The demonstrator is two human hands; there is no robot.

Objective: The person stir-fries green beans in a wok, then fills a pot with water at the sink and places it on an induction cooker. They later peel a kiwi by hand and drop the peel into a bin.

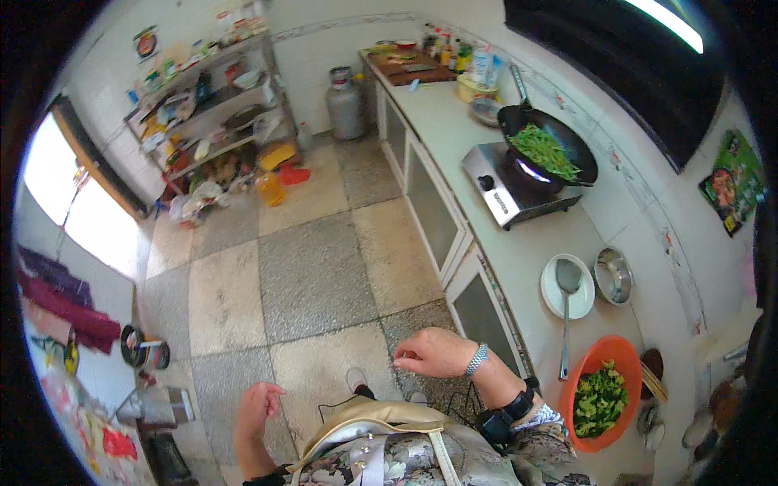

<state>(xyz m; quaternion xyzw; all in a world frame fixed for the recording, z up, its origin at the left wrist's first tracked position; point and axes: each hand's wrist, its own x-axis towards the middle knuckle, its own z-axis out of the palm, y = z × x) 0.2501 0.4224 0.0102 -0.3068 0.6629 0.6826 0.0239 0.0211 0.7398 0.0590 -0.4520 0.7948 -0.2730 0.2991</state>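
Both hands hang in front of the body over the tiled floor, holding nothing. My left hand (260,404) is at the lower middle left with loosely curled fingers. My right hand (434,353), a metal watch on its wrist, is beside the cabinet doors, fingers loosely bent. On the counter to the right, a black wok (574,143) with chopped green vegetables (544,152) sits over a lit flame on a portable gas stove (501,203). Nearer lie a wok spatula (568,278) on a white plate (549,297), a steel bowl (612,276) and an orange basin (632,389) of broccoli (598,401).
The counter (447,130) runs along the right wall, with cutting boards (395,67) and bottles at its far end. A gas cylinder (345,109) stands in the corner. Cluttered shelves (213,103) and an oil jug (269,189) are at the back left.
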